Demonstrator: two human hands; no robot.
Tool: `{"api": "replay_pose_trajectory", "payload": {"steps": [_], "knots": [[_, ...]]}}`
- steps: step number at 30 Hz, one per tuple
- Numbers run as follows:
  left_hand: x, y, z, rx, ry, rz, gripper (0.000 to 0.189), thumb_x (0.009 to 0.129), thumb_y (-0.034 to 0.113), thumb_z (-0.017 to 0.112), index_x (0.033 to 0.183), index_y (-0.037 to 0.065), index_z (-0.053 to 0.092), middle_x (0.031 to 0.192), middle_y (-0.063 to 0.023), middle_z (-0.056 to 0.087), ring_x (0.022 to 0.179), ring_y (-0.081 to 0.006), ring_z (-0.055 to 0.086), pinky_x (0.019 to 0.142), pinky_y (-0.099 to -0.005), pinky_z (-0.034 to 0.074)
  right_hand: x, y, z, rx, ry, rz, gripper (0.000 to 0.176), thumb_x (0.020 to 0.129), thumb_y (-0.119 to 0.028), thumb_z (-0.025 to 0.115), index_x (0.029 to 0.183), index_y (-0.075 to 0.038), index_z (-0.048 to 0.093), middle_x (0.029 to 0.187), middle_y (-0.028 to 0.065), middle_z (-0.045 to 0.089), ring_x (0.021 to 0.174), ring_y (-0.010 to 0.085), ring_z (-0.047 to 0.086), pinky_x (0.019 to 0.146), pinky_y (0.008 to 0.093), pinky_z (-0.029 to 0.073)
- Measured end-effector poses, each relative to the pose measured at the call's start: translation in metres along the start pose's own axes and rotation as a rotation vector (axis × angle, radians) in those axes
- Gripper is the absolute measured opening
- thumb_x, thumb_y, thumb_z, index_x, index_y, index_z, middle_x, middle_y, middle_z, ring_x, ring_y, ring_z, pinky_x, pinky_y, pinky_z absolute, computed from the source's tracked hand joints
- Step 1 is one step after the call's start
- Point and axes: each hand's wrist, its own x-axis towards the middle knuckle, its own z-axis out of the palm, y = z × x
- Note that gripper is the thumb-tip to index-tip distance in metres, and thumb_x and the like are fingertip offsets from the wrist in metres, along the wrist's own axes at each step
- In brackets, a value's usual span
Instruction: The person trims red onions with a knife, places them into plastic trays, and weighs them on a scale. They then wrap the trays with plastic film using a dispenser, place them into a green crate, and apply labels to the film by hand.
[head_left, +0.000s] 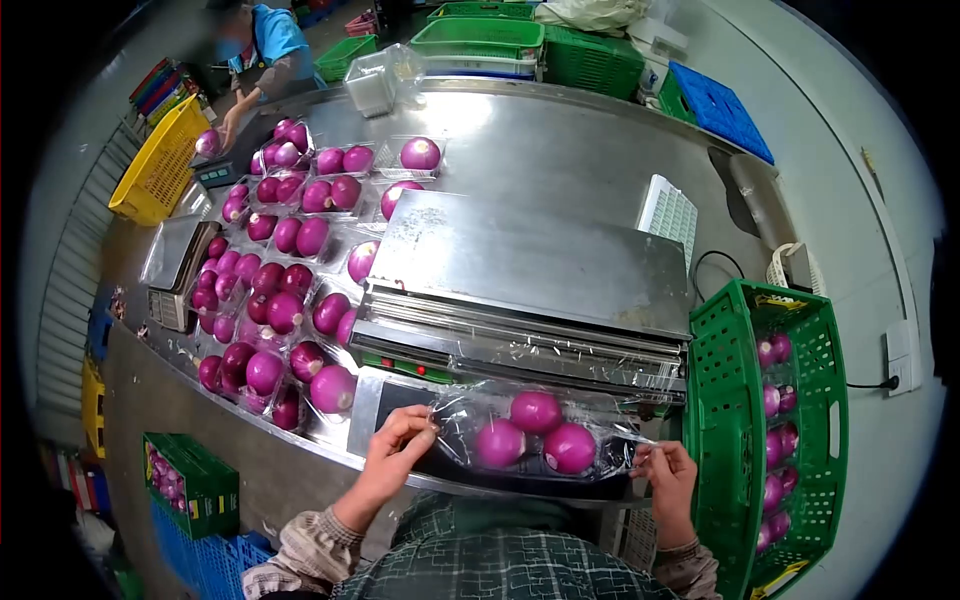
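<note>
In front of me lies a clear plastic tray with three peeled red onions (536, 412), covered by plastic wrap (455, 400). My left hand (398, 450) pinches the wrap at the tray's left end. At the other end, my right hand (664, 478) grips a stretched, twisted corner of the wrap (632, 434). The tray rests on the dark front plate of a metal wrapping machine (520, 255). Just behind it are the machine's rollers (520, 345), with bits of film on them.
Many onions in clear trays (285, 312) cover the steel table's left side. A green crate (715, 400) with packed onions stands at my right. A co-worker (275, 45) holds an onion near a yellow basket (160, 165). Green crates (478, 38) line the back edge.
</note>
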Motion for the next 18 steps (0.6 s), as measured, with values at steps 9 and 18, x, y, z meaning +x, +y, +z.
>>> {"api": "replay_pose_trajectory", "payload": {"steps": [9,18], "knots": [[-0.018,0.023,0.015,-0.126,0.575,-0.073,0.017,0.098,0.013,0.051,0.081,0.01,0.049,0.059,0.0046,0.041,0.047,-0.0031,0.036,0.04,-0.0203,0.029,0.007,-0.008,0.028,-0.264,0.067,-0.077,0.012,0.094,-0.009,0.057,0.086,-0.001,0.056,0.062,-0.0016,0.052,0.052,0.0044,0.047,0.046,0.0218,0.036],[-0.094,-0.123,0.0,0.239,-0.386,-0.38,0.021,0.083,0.011,0.06,0.101,0.0,0.066,0.093,-0.0114,0.065,0.078,-0.0229,0.061,0.072,-0.0348,0.049,-0.077,0.2,0.014,-0.739,-0.426,-0.035,0.016,0.078,-0.017,0.066,0.085,-0.003,0.067,0.074,0.0119,0.066,0.064,0.0233,0.062,0.06,0.0386,0.05]]}}
